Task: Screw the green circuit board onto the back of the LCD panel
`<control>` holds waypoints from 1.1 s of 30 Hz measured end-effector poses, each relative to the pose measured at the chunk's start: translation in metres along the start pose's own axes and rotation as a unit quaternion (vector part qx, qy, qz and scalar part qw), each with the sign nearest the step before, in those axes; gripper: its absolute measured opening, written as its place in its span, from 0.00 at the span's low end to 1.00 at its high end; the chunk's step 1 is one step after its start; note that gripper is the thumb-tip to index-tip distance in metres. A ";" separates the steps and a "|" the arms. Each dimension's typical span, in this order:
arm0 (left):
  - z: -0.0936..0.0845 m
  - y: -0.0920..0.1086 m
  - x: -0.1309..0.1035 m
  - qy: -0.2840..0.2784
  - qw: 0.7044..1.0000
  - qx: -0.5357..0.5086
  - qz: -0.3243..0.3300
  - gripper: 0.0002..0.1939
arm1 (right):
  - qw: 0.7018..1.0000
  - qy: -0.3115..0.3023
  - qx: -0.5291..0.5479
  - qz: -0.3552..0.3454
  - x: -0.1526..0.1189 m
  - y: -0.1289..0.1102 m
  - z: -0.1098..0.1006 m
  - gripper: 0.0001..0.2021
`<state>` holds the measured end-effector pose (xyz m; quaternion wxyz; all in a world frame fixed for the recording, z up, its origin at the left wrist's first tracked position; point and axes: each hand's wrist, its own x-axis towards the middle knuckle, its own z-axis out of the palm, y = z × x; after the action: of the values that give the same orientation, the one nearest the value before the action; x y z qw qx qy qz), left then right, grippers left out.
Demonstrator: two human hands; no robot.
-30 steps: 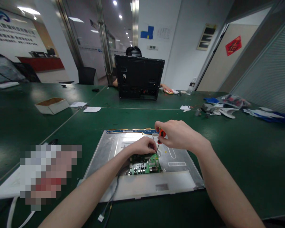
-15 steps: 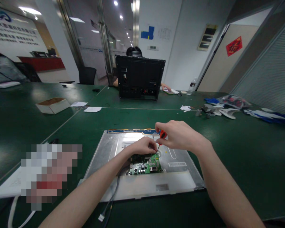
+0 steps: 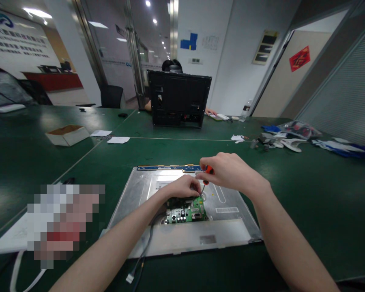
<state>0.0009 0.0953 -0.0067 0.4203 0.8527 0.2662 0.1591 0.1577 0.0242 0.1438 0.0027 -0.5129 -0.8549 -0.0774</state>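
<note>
A flat metal-backed display panel (image 3: 231, 235) lies on the green table, with a green circuit board (image 3: 197, 207) on its middle. My right hand (image 3: 228, 170) grips a red and black screwdriver (image 3: 206, 182) whose shaft points down at the board's upper right corner. Beside the tip, my left hand (image 3: 184, 186) has its fingers pinched close to the board's top edge; whatever they hold is too small to make out. A blue circuit strip (image 3: 167, 168) runs along the panel's far edge. From the board's left side, a dark cable (image 3: 147, 243) hangs toward me, ending in a white plug.
Across the table (image 3: 307, 194), a black monitor housing (image 3: 179, 97) stands before another person. An open cardboard box (image 3: 68, 136) and papers (image 3: 118, 140) lie at left. Gloves and plastic bags (image 3: 298, 132) are at far right, near a bottle (image 3: 245, 111). A pixelated patch covers something at left.
My right hand has shifted its fingers and turned slightly on the screwdriver handle. The screwdriver tip stays at the same corner, and my left hand has not visibly moved.
</note>
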 end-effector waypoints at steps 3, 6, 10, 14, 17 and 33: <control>-0.001 0.001 0.000 0.001 1.000 0.001 -0.001 0.05 | 1.000 0.001 0.001 -0.003 0.001 0.001 0.001 0.10; -0.001 0.001 0.000 -0.002 1.000 -0.009 0.004 0.06 | 1.000 0.006 0.016 -0.022 0.000 0.001 0.002 0.08; -0.001 0.002 -0.001 -0.002 1.000 -0.003 -0.001 0.05 | 1.000 0.013 0.006 -0.022 0.000 0.001 0.002 0.10; 0.000 0.003 -0.001 -0.003 1.000 -0.002 -0.004 0.05 | 1.000 0.001 -0.004 -0.014 0.001 0.001 0.002 0.11; 0.000 0.005 -0.001 -0.001 1.000 -0.007 -0.004 0.06 | 1.000 0.004 0.009 -0.025 0.000 0.001 0.003 0.08; 0.000 0.007 -0.001 -0.002 0.999 0.025 0.024 0.06 | 0.999 0.005 0.022 -0.035 -0.002 0.002 0.001 0.10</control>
<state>0.0024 0.0912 -0.0007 0.3953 0.8695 0.2491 0.1602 0.1602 0.0238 0.1424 0.0159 -0.4823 -0.8738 -0.0610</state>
